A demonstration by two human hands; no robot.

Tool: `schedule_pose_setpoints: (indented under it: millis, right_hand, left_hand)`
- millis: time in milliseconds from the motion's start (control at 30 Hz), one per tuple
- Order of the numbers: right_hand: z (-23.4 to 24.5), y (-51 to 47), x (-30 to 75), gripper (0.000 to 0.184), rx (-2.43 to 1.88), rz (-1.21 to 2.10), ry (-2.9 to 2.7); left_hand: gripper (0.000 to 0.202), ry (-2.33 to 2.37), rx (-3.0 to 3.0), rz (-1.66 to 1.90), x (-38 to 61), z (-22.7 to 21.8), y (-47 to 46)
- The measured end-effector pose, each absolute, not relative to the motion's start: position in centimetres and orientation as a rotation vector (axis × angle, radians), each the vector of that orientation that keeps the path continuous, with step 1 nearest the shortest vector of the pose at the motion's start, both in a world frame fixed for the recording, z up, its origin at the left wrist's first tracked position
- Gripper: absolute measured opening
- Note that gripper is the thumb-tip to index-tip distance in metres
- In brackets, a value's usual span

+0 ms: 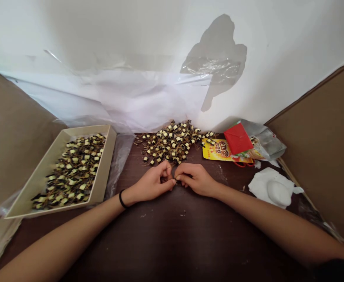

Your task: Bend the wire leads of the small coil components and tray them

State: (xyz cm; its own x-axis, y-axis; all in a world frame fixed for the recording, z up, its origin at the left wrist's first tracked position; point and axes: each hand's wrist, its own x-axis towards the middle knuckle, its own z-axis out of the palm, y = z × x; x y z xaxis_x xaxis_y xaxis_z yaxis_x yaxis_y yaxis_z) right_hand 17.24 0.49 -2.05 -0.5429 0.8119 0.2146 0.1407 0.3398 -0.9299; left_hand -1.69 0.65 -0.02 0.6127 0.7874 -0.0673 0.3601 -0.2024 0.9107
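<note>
Dark table [172, 239] is being shared by tan box [107, 166] of yellow-banded parts [72, 172], left, and loose pile [172, 143] of same, back centre. Just short of pile, left hand [152, 182] is being held half-curled, right hand [198, 179] near-pinched; whether anything's being gripped can't be told.

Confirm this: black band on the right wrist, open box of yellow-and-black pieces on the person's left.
No: the head view shows the black band on the left wrist, not the right. The open box of yellow-and-black pieces is indeed on the left.
</note>
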Motion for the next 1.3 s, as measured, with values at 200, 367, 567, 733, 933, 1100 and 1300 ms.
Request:
schedule_pose_setpoints:
  millis: [200,367,567,733,933,1100,1300]
  right_hand:
    - [-1.9,0.5,17.3,0.012,-0.841,1.258,-1.889]
    - [-1.9,0.4,17.4,0.013,-0.843,1.216,-1.895]
    - [-2.0,0.3,17.4,0.013,-0.84,1.147,-1.916]
    - [-2.1,0.3,17.4,0.014,-0.837,1.122,-1.906]
    - [-2.0,0.4,17.4,0.013,-0.832,1.156,-1.901]
    - [-2.0,0.8,17.2,0.011,-0.83,1.302,-1.878]
    - [-1.4,1.8,17.3,0.015,-0.814,1.547,-1.856]
  left_hand:
    - [0.017,0.92,1.754,0.549,-1.6,-0.2,0.6]
    - [0.017,0.923,1.7,0.571,-1.5,-0.2,0.4]
    - [0.018,0.951,1.671,0.572,-1.4,0.0,0.3]
    - [0.018,0.945,1.661,0.576,-1.4,0.0,0.3]
    - [0.017,0.945,1.78,0.54,-1.5,0.1,0.5]
    - [0.02,0.983,1.916,0.509,-1.5,0.2,0.6]
    - [0.021,0.873,1.744,0.478,-1.4,0.0,0.3]
